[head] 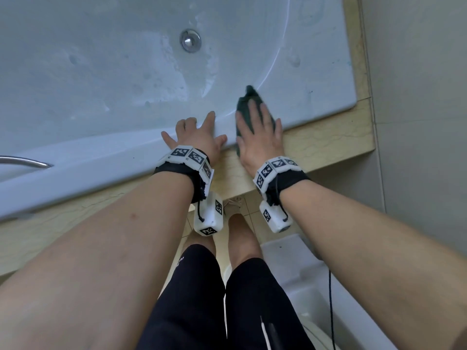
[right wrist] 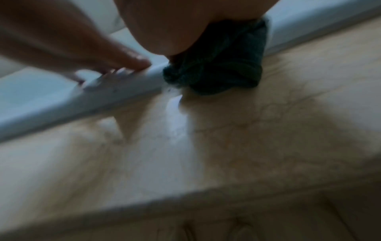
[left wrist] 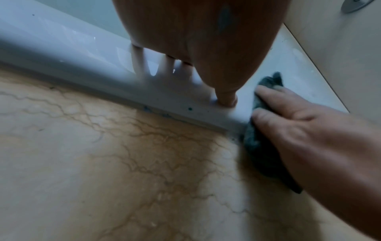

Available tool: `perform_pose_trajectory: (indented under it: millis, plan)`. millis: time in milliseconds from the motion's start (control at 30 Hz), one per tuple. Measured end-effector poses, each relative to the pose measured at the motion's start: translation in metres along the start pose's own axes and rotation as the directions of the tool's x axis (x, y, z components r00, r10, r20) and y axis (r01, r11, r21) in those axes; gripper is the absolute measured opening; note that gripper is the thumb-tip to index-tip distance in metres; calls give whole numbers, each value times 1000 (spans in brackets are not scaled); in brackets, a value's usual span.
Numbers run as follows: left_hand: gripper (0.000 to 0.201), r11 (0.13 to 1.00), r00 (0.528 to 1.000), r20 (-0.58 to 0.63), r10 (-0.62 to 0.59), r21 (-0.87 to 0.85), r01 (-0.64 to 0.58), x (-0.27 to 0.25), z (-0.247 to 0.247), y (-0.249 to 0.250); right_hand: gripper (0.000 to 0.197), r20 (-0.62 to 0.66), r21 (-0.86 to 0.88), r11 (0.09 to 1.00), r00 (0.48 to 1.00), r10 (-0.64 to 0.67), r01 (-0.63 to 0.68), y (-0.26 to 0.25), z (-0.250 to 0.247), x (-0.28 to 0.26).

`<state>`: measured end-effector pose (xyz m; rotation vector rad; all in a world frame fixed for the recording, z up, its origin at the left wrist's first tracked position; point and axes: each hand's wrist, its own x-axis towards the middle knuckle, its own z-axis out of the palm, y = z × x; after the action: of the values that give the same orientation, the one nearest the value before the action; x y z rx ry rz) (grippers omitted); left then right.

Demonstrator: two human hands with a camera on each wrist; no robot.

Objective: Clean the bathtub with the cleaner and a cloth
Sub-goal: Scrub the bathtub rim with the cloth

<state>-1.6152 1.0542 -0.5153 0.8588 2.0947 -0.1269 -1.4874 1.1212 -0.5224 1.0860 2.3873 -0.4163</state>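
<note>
A white bathtub (head: 101, 72) fills the upper head view, its near rim (head: 101, 157) running along a beige marble ledge (head: 316, 137). My right hand (head: 257, 127) lies flat with spread fingers on a dark green cloth (head: 249, 97), pressing it on the rim near the tub's right corner. The cloth (left wrist: 255, 143) (right wrist: 222, 65) drapes over the rim onto the ledge. My left hand (head: 197, 132) rests open on the rim just left of the cloth, fingers spread. No cleaner bottle is in view.
A chrome drain (head: 190, 40) sits in the tub floor, with wet foam patches around it. A metal grab handle (head: 25, 161) is on the rim at far left. A wall (head: 417, 97) stands to the right. A white toilet (head: 303, 274) is by my legs.
</note>
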Motion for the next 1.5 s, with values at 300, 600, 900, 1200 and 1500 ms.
perform_pose_trajectory:
  millis: [300, 600, 900, 1200, 1500]
  plan:
    - [52, 999, 998, -48, 45, 5, -45, -3, 3, -22, 56, -52, 12, 970, 969, 243, -242, 58, -14, 16]
    - [53, 999, 997, -70, 32, 30, -30, -4, 3, -32, 55, 11, -3, 999, 999, -45, 45, -3, 6, -10]
    - [50, 1000, 998, -63, 28, 13, -27, -4, 5, -34, 62, -70, 8, 976, 974, 218, -218, 25, -3, 7]
    - [58, 999, 998, -52, -19, 35, 21, 0, -2, -34, 57, -63, -6, 999, 997, -45, 45, -15, 9, 3]
    - [56, 997, 996, -78, -46, 51, 50, 1, 16, 18, 56, -72, -51, 998, 997, -34, 30, 72, -2, 6]
